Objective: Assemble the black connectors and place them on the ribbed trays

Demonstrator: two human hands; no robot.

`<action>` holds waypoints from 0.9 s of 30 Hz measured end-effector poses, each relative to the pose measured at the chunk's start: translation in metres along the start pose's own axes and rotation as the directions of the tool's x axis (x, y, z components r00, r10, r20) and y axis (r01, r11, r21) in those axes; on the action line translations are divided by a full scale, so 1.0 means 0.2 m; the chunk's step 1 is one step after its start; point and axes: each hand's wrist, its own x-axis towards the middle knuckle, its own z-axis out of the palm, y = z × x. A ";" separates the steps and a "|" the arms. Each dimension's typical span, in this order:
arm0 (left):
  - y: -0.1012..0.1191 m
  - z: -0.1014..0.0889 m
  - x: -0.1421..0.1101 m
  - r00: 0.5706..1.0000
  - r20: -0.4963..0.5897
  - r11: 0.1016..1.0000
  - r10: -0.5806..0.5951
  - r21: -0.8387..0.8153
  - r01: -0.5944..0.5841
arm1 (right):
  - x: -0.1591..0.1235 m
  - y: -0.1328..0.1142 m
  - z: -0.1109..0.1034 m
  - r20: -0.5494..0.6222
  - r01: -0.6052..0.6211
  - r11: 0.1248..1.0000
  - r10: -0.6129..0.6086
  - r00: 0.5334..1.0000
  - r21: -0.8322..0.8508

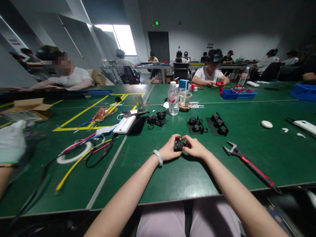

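Note:
Between my two hands, low over the green table, is a small black plastic part with a ribbed or stepped body. My left hand, with a pale bangle on its wrist, is closed around its left side. The fingers of my right hand pinch its right end. Beyond my hands lie black parts on a slatted black piece and a similar row of black knobbed parts. Farther left is a loose cluster of black parts with a black ring.
An adjustable wrench with red-black handle lies at right, near the table edge. A water bottle and a cup stand ahead. Cables, a white power bank and a co-worker's gloved hand are at left.

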 end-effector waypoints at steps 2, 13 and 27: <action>0.00 0.00 0.00 1.000 0.003 1.000 0.005 0.005 -0.005 | 0.00 0.00 -0.01 0.017 0.032 0.999 -0.032 0.999 -0.001; -0.01 0.00 0.00 1.000 0.010 0.999 0.024 0.036 -0.024 | -0.01 -0.01 -0.01 0.037 0.066 0.997 -0.064 0.997 -0.047; -0.02 0.00 0.00 1.000 0.010 0.998 0.027 0.051 -0.027 | 0.00 0.02 0.00 0.017 0.070 0.998 -0.070 0.997 -0.009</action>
